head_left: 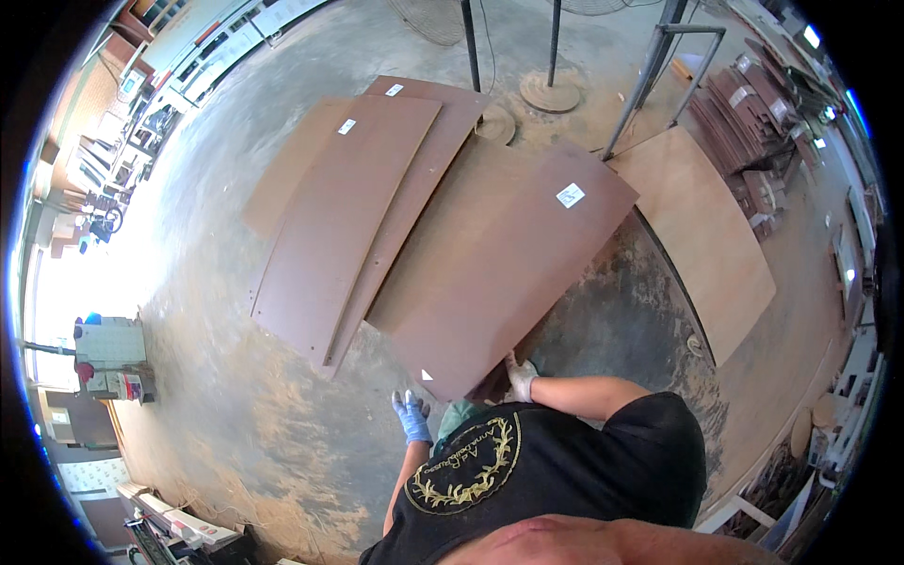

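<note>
A large brown panel [490,282] is tilted in front of me, a white label near its far right corner and a small white triangle near its close end. At the panel's right edge, close to my body, my right hand [520,379] in a pale glove grips it, with some fingers hidden. My left hand [411,419], in a blue glove, is off the panel's near left corner with its fingers spread, holding nothing. Left of the held panel, two overlapping brown panels [353,198] with white labels lie beside it.
A light wood-coloured board [702,235] stands to the right, next to a metal frame [650,85]. Stacked brown boards [739,113] are farther right. Round-based stands [550,94] rise at the back. Sawdust covers parts of the concrete floor [217,424]. A cabinet [111,341] stands left.
</note>
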### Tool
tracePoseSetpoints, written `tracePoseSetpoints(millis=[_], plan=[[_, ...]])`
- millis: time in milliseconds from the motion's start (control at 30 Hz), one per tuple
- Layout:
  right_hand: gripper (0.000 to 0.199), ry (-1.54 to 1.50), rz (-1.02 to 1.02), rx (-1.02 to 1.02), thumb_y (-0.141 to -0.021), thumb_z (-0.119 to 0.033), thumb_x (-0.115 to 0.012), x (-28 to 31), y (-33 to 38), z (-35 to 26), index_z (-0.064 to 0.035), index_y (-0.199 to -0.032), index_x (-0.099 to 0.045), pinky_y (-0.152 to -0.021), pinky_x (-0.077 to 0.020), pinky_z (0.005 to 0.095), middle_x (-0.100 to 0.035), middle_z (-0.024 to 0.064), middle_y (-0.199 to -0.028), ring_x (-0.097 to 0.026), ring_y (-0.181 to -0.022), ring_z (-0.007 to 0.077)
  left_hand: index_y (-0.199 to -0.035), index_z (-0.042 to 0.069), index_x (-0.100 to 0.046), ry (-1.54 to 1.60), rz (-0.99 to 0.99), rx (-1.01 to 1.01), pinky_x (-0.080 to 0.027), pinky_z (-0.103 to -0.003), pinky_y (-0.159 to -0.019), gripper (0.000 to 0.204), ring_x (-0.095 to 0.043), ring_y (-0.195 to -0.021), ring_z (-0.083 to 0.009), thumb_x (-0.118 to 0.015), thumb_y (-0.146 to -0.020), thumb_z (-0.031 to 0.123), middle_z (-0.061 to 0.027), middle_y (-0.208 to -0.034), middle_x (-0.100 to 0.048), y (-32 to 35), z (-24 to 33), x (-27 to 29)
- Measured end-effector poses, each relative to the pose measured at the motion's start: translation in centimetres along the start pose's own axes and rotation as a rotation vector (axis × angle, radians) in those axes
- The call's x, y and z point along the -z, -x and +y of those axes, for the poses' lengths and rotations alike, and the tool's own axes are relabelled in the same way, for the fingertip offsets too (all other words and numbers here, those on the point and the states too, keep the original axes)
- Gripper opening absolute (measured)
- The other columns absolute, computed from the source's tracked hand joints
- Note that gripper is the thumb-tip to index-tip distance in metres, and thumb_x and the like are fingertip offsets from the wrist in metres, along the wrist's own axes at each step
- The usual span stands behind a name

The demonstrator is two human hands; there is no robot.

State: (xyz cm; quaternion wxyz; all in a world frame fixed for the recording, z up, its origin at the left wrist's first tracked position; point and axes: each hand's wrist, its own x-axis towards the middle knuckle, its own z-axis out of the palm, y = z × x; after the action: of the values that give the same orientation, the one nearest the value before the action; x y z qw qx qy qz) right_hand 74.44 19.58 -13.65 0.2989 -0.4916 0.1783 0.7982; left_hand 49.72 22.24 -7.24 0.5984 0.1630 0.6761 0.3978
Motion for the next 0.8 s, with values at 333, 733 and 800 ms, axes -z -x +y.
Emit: tracePoseSetpoints(millis=[333,733,800], plan=[[0.057,-0.283,-0.375,0.663,-0.083,-0.053,-0.047,4.7,-1.1,-12.9,-0.0186,-0.127,-0.040,-0.096,-0.0328,0.0503,-0.046,0.0026,-0.128,-0.042,-0.115,0.0290,-0.136,-0.002,-0.021,-0.266,0.260,-0.580,-0.027,-0.035,-0.105,0.085,-0.033,-0.126,-0.0262,-0.074,-0.072,0.016,-0.0190,-0.136,-0.032,-2.2,3.8,-4.4],[0.050,0.016,0.158,0.578,-0.084,-0.053,-0.045,2.4,-4.5,-26.1,-0.0207,-0.122,-0.043,-0.094,-0.0337,0.0529,-0.049,-0.0004,-0.124,-0.048,-0.110,0.0263,-0.129,-0.003,-0.036,-0.358,0.539,-0.425,-0.037,-0.035,-0.098,0.079,-0.047,-0.116,-0.0274,-0.076,-0.069,0.030,-0.0190,-0.128,-0.044,-8.9,12.0,-4.1],[0.050,0.027,0.153,0.567,-0.084,-0.053,-0.045,1.8,-5.1,-27.3,-0.0208,-0.122,-0.043,-0.094,-0.0337,0.0530,-0.049,-0.0004,-0.124,-0.048,-0.110,0.0262,-0.127,-0.004,-0.038,-0.371,0.565,-0.436,-0.039,-0.034,-0.095,0.077,-0.050,-0.111,-0.0255,-0.076,-0.069,0.031,-0.0184,-0.125,-0.047,-11.2,12.9,-4.2]])
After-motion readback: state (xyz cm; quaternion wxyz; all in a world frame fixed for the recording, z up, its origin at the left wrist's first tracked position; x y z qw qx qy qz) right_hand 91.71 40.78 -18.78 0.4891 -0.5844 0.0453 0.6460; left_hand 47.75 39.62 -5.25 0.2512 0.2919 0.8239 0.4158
